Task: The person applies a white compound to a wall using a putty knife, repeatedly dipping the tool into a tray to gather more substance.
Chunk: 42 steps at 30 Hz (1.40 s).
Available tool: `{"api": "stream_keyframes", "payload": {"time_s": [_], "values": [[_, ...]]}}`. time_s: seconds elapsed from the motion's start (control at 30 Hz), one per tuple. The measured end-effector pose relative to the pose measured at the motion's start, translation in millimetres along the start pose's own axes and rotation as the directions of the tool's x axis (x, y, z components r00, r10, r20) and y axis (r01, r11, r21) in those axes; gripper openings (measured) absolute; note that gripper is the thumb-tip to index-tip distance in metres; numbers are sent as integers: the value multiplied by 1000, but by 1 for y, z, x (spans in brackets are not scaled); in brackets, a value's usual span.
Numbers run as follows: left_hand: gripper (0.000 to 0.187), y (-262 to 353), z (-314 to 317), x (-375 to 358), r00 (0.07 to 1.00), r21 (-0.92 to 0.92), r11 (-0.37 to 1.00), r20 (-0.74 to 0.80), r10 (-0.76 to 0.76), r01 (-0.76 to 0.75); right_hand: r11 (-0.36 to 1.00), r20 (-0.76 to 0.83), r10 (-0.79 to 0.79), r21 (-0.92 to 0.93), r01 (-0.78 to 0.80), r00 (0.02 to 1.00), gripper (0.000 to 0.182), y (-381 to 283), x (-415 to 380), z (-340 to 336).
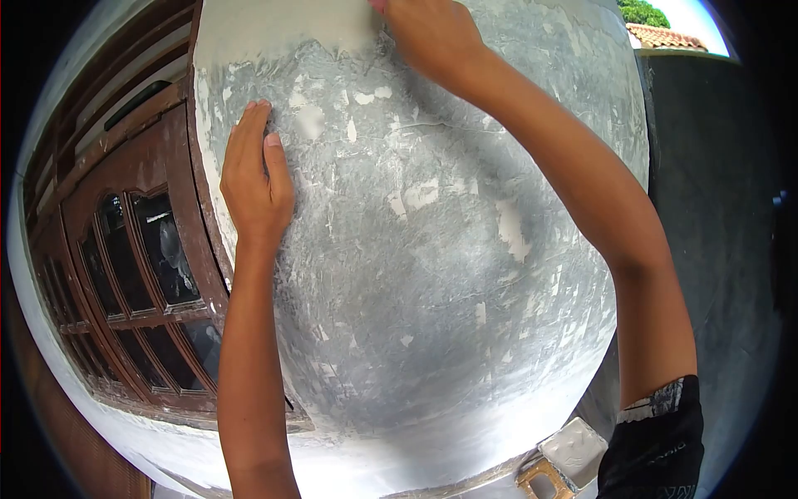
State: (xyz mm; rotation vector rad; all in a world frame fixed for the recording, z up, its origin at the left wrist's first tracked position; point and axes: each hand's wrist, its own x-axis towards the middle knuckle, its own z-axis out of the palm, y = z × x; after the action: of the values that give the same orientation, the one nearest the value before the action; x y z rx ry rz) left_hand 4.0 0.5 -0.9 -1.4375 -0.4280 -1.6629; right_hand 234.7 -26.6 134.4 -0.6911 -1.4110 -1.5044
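Note:
A grey wall with patchy white scraps of coating fills the middle of the view. Flat against its left part rests my left hand, empty, fingers stretched upward and thumb slightly apart. My right hand is raised to the top edge of the view, close to the wall where a smoother pale band meets the rough grey. Its fingers look closed, and a small pinkish-red bit shows beside them. What it grips is mostly cut off by the frame edge, so I cannot make it out.
Left of the wall stands a brown wooden window with glass panes. Low at the right are a container of whitish paste and a yellowish frame-like object. A dark panel rises at the right, with roof tiles beyond.

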Motion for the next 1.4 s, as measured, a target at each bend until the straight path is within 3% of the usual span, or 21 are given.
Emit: {"api": "stream_keyframes", "payload": {"time_s": [0.1, 0.13, 0.2, 0.23, 0.27, 0.33, 0.37, 0.47, 0.5, 0.57, 0.63, 0.7, 0.73, 0.77, 0.87, 0.9, 0.97, 1.0, 1.07, 1.17, 1.4], "values": [[37, -1, -1, 1, 1000, -7, 1000, 6, 1, -1, 979, 74, -90, -175, 102, 993, 15, 5, -2, 14], [37, -1, -1, 1, 1000, -21, 1000, 9, -5, 6, 984, 218, -72, -147, 105, 973, 18, 0, -21, 18], [38, -3, -3, -1, 999, -22, 1000, 33, -22, 23, 937, 380, -177, -217, 274, 908, 20, -45, -72, -14], [39, -4, -3, 0, 998, -21, 999, 47, -36, 37, 931, 365, -253, -161, 329, 896, 18, -63, -102, -31], [39, -3, -3, 0, 998, -25, 999, 47, -40, 41, 962, 246, -263, -2, 271, 933, 14, -79, -128, -48], [37, -2, -2, 1, 1000, -42, 999, 9, -21, 21, 960, 321, -238, 223, 171, 917, 14, -98, -159, -90], [37, -2, -2, 1, 1000, -43, 999, 13, -22, 23, 960, 324, -236, 225, 168, 916, 14, -99, -165, -108], [39, 1, -2, -5, 999, -20, 1000, 29, -22, 22, 830, 443, -106, 533, -166, 890, 22, -89, -178, -145], [39, 5, -1, -10, 999, -20, 999, 19, -40, 41, 826, 454, -106, 535, -176, 885, 22, -80, -181, -154], [40, 16, -1, -25, 997, -21, 997, 35, -72, 73, 678, 695, -49, 550, -487, 717, 11, -61, -187, -170], [40, 35, -3, -48, 990, -94, 986, 44, -133, 137, 583, 720, -14, 570, -580, 694, 13, -44, -210, -171], [41, 64, -7, -74, 973, -98, 972, 113, -202, 213, 292, 815, 95, 527, -798, 572, 15, -27, -242, -172], [42, 78, -8, -87, 963, -128, 962, 149, -224, 243, 153, 881, 115, 440, -885, 458, 16, -18, -261, -174], [42, 94, -9, -99, 953, -156, 949, 182, -244, 273, 139, 894, 110, 418, -898, 434, 16, -10, -276, -180], [44, 150, -3, -138, 921, -159, 927, 257, -293, 340, -122, 938, 99, 342, -932, 331, 17, 16, -329, -191], [44, 170, 1, -151, 911, -153, 921, 275, -308, 357, -129, 946, 91, 320, -939, 310, 17, 23, -353, -192], [45, 211, 14, -178, 902, -194, 904, 293, -317, 380, -323, 964, 79, 266, -908, 254, 20, 38, -399, -200], [47, 234, 22, -191, 897, -212, 895, 304, -320, 392, -331, 971, 74, 238, -913, 227, 20, 46, -415, -206], [48, 280, 36, -218, 850, -208, 857, 367, -378, 471, -464, 992, 72, 129, -876, 108, 24, 60, -450, -223], [53, 348, 57, -257, 763, -188, 791, 462, -453, 583, -570, 997, 75, 32, -821, -13, 25, 80, -512, -244], [60, 482, 83, -348, 526, -182, 614, 726, -443, 768, -609, 934, 55, -249, -753, -354, 32, 103, -655, -299]]}}
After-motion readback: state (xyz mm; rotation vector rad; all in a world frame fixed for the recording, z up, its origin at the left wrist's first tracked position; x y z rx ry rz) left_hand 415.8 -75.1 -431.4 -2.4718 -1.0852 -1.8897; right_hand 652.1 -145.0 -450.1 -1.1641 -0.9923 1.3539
